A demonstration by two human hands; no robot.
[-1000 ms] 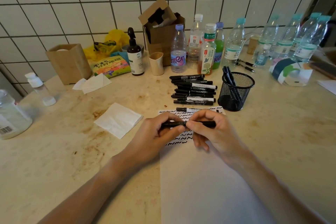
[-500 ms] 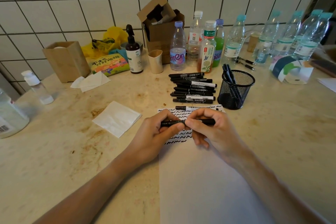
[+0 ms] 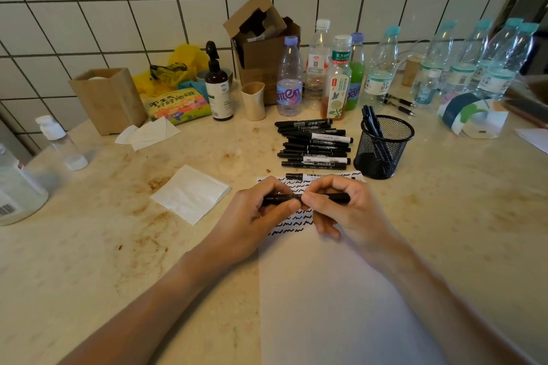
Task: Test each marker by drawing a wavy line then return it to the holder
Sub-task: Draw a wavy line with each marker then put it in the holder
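Note:
I hold one black marker (image 3: pixel 338 198) level above the white paper (image 3: pixel 341 299). My left hand (image 3: pixel 255 216) grips its left end and my right hand (image 3: pixel 344 210) pinches its right part, the two hands meeting at the marker's middle. Whether its cap is on is hidden by my fingers. Black wavy lines (image 3: pixel 292 224) cover the paper's top. A row of several black markers (image 3: pixel 314 147) lies beyond the paper, and one more marker (image 3: pixel 311 177) lies on the paper's top edge. The black mesh holder (image 3: pixel 385 151) to the right has a few markers in it.
A folded white napkin (image 3: pixel 191 192) lies left of the paper. Along the tiled wall stand several bottles (image 3: pixel 341 77), a cardboard box (image 3: pixel 261 47), a beige cup (image 3: pixel 253 101), a brown pump bottle (image 3: pixel 218 83) and a paper bag (image 3: pixel 108 99). A tape roll (image 3: pixel 471 118) sits far right.
Both hands keep the same hold on the marker above the paper. Only the head view has shifted slightly.

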